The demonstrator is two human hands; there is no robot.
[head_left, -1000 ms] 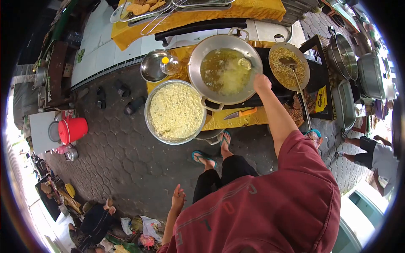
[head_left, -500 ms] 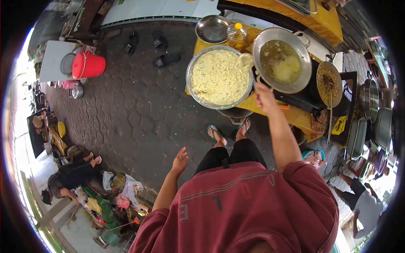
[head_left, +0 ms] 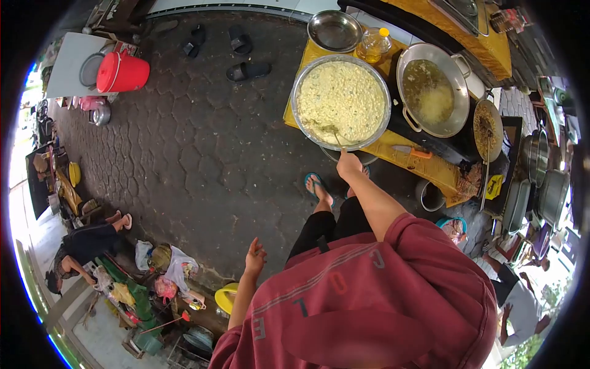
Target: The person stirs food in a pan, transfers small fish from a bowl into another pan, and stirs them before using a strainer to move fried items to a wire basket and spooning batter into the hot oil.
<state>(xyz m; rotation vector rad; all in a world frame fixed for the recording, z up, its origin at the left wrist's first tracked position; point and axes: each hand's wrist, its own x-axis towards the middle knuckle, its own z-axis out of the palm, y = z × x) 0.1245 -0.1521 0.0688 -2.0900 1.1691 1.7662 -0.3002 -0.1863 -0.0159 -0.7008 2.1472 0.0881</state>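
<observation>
My right hand [head_left: 349, 165] is shut around the handle of a ladle [head_left: 336, 136] at the near rim of a wide metal basin [head_left: 388, 104]. The ladle's head is sunk in the thick, pale yellow, lumpy batter [head_left: 341, 95]. To the right of the basin, a large wok [head_left: 453, 118] holds oil with a pale, foaming patch of food in it. My left hand [head_left: 255, 255] hangs over the floor beside my body, open and holding nothing.
A knife [head_left: 421, 154] with an orange handle lies on the yellow table edge [head_left: 393, 150]. Behind stand an oil bottle [head_left: 373, 46] and a metal bowl [head_left: 335, 31]. A second pan [head_left: 485, 117] with browned bits is at right. Another person [head_left: 92, 243] sits lower left.
My right hand has moved left and nearer to me, from beside the wok to the basin's near rim. The ladle's head has gone down into the batter. My left hand stays empty.
</observation>
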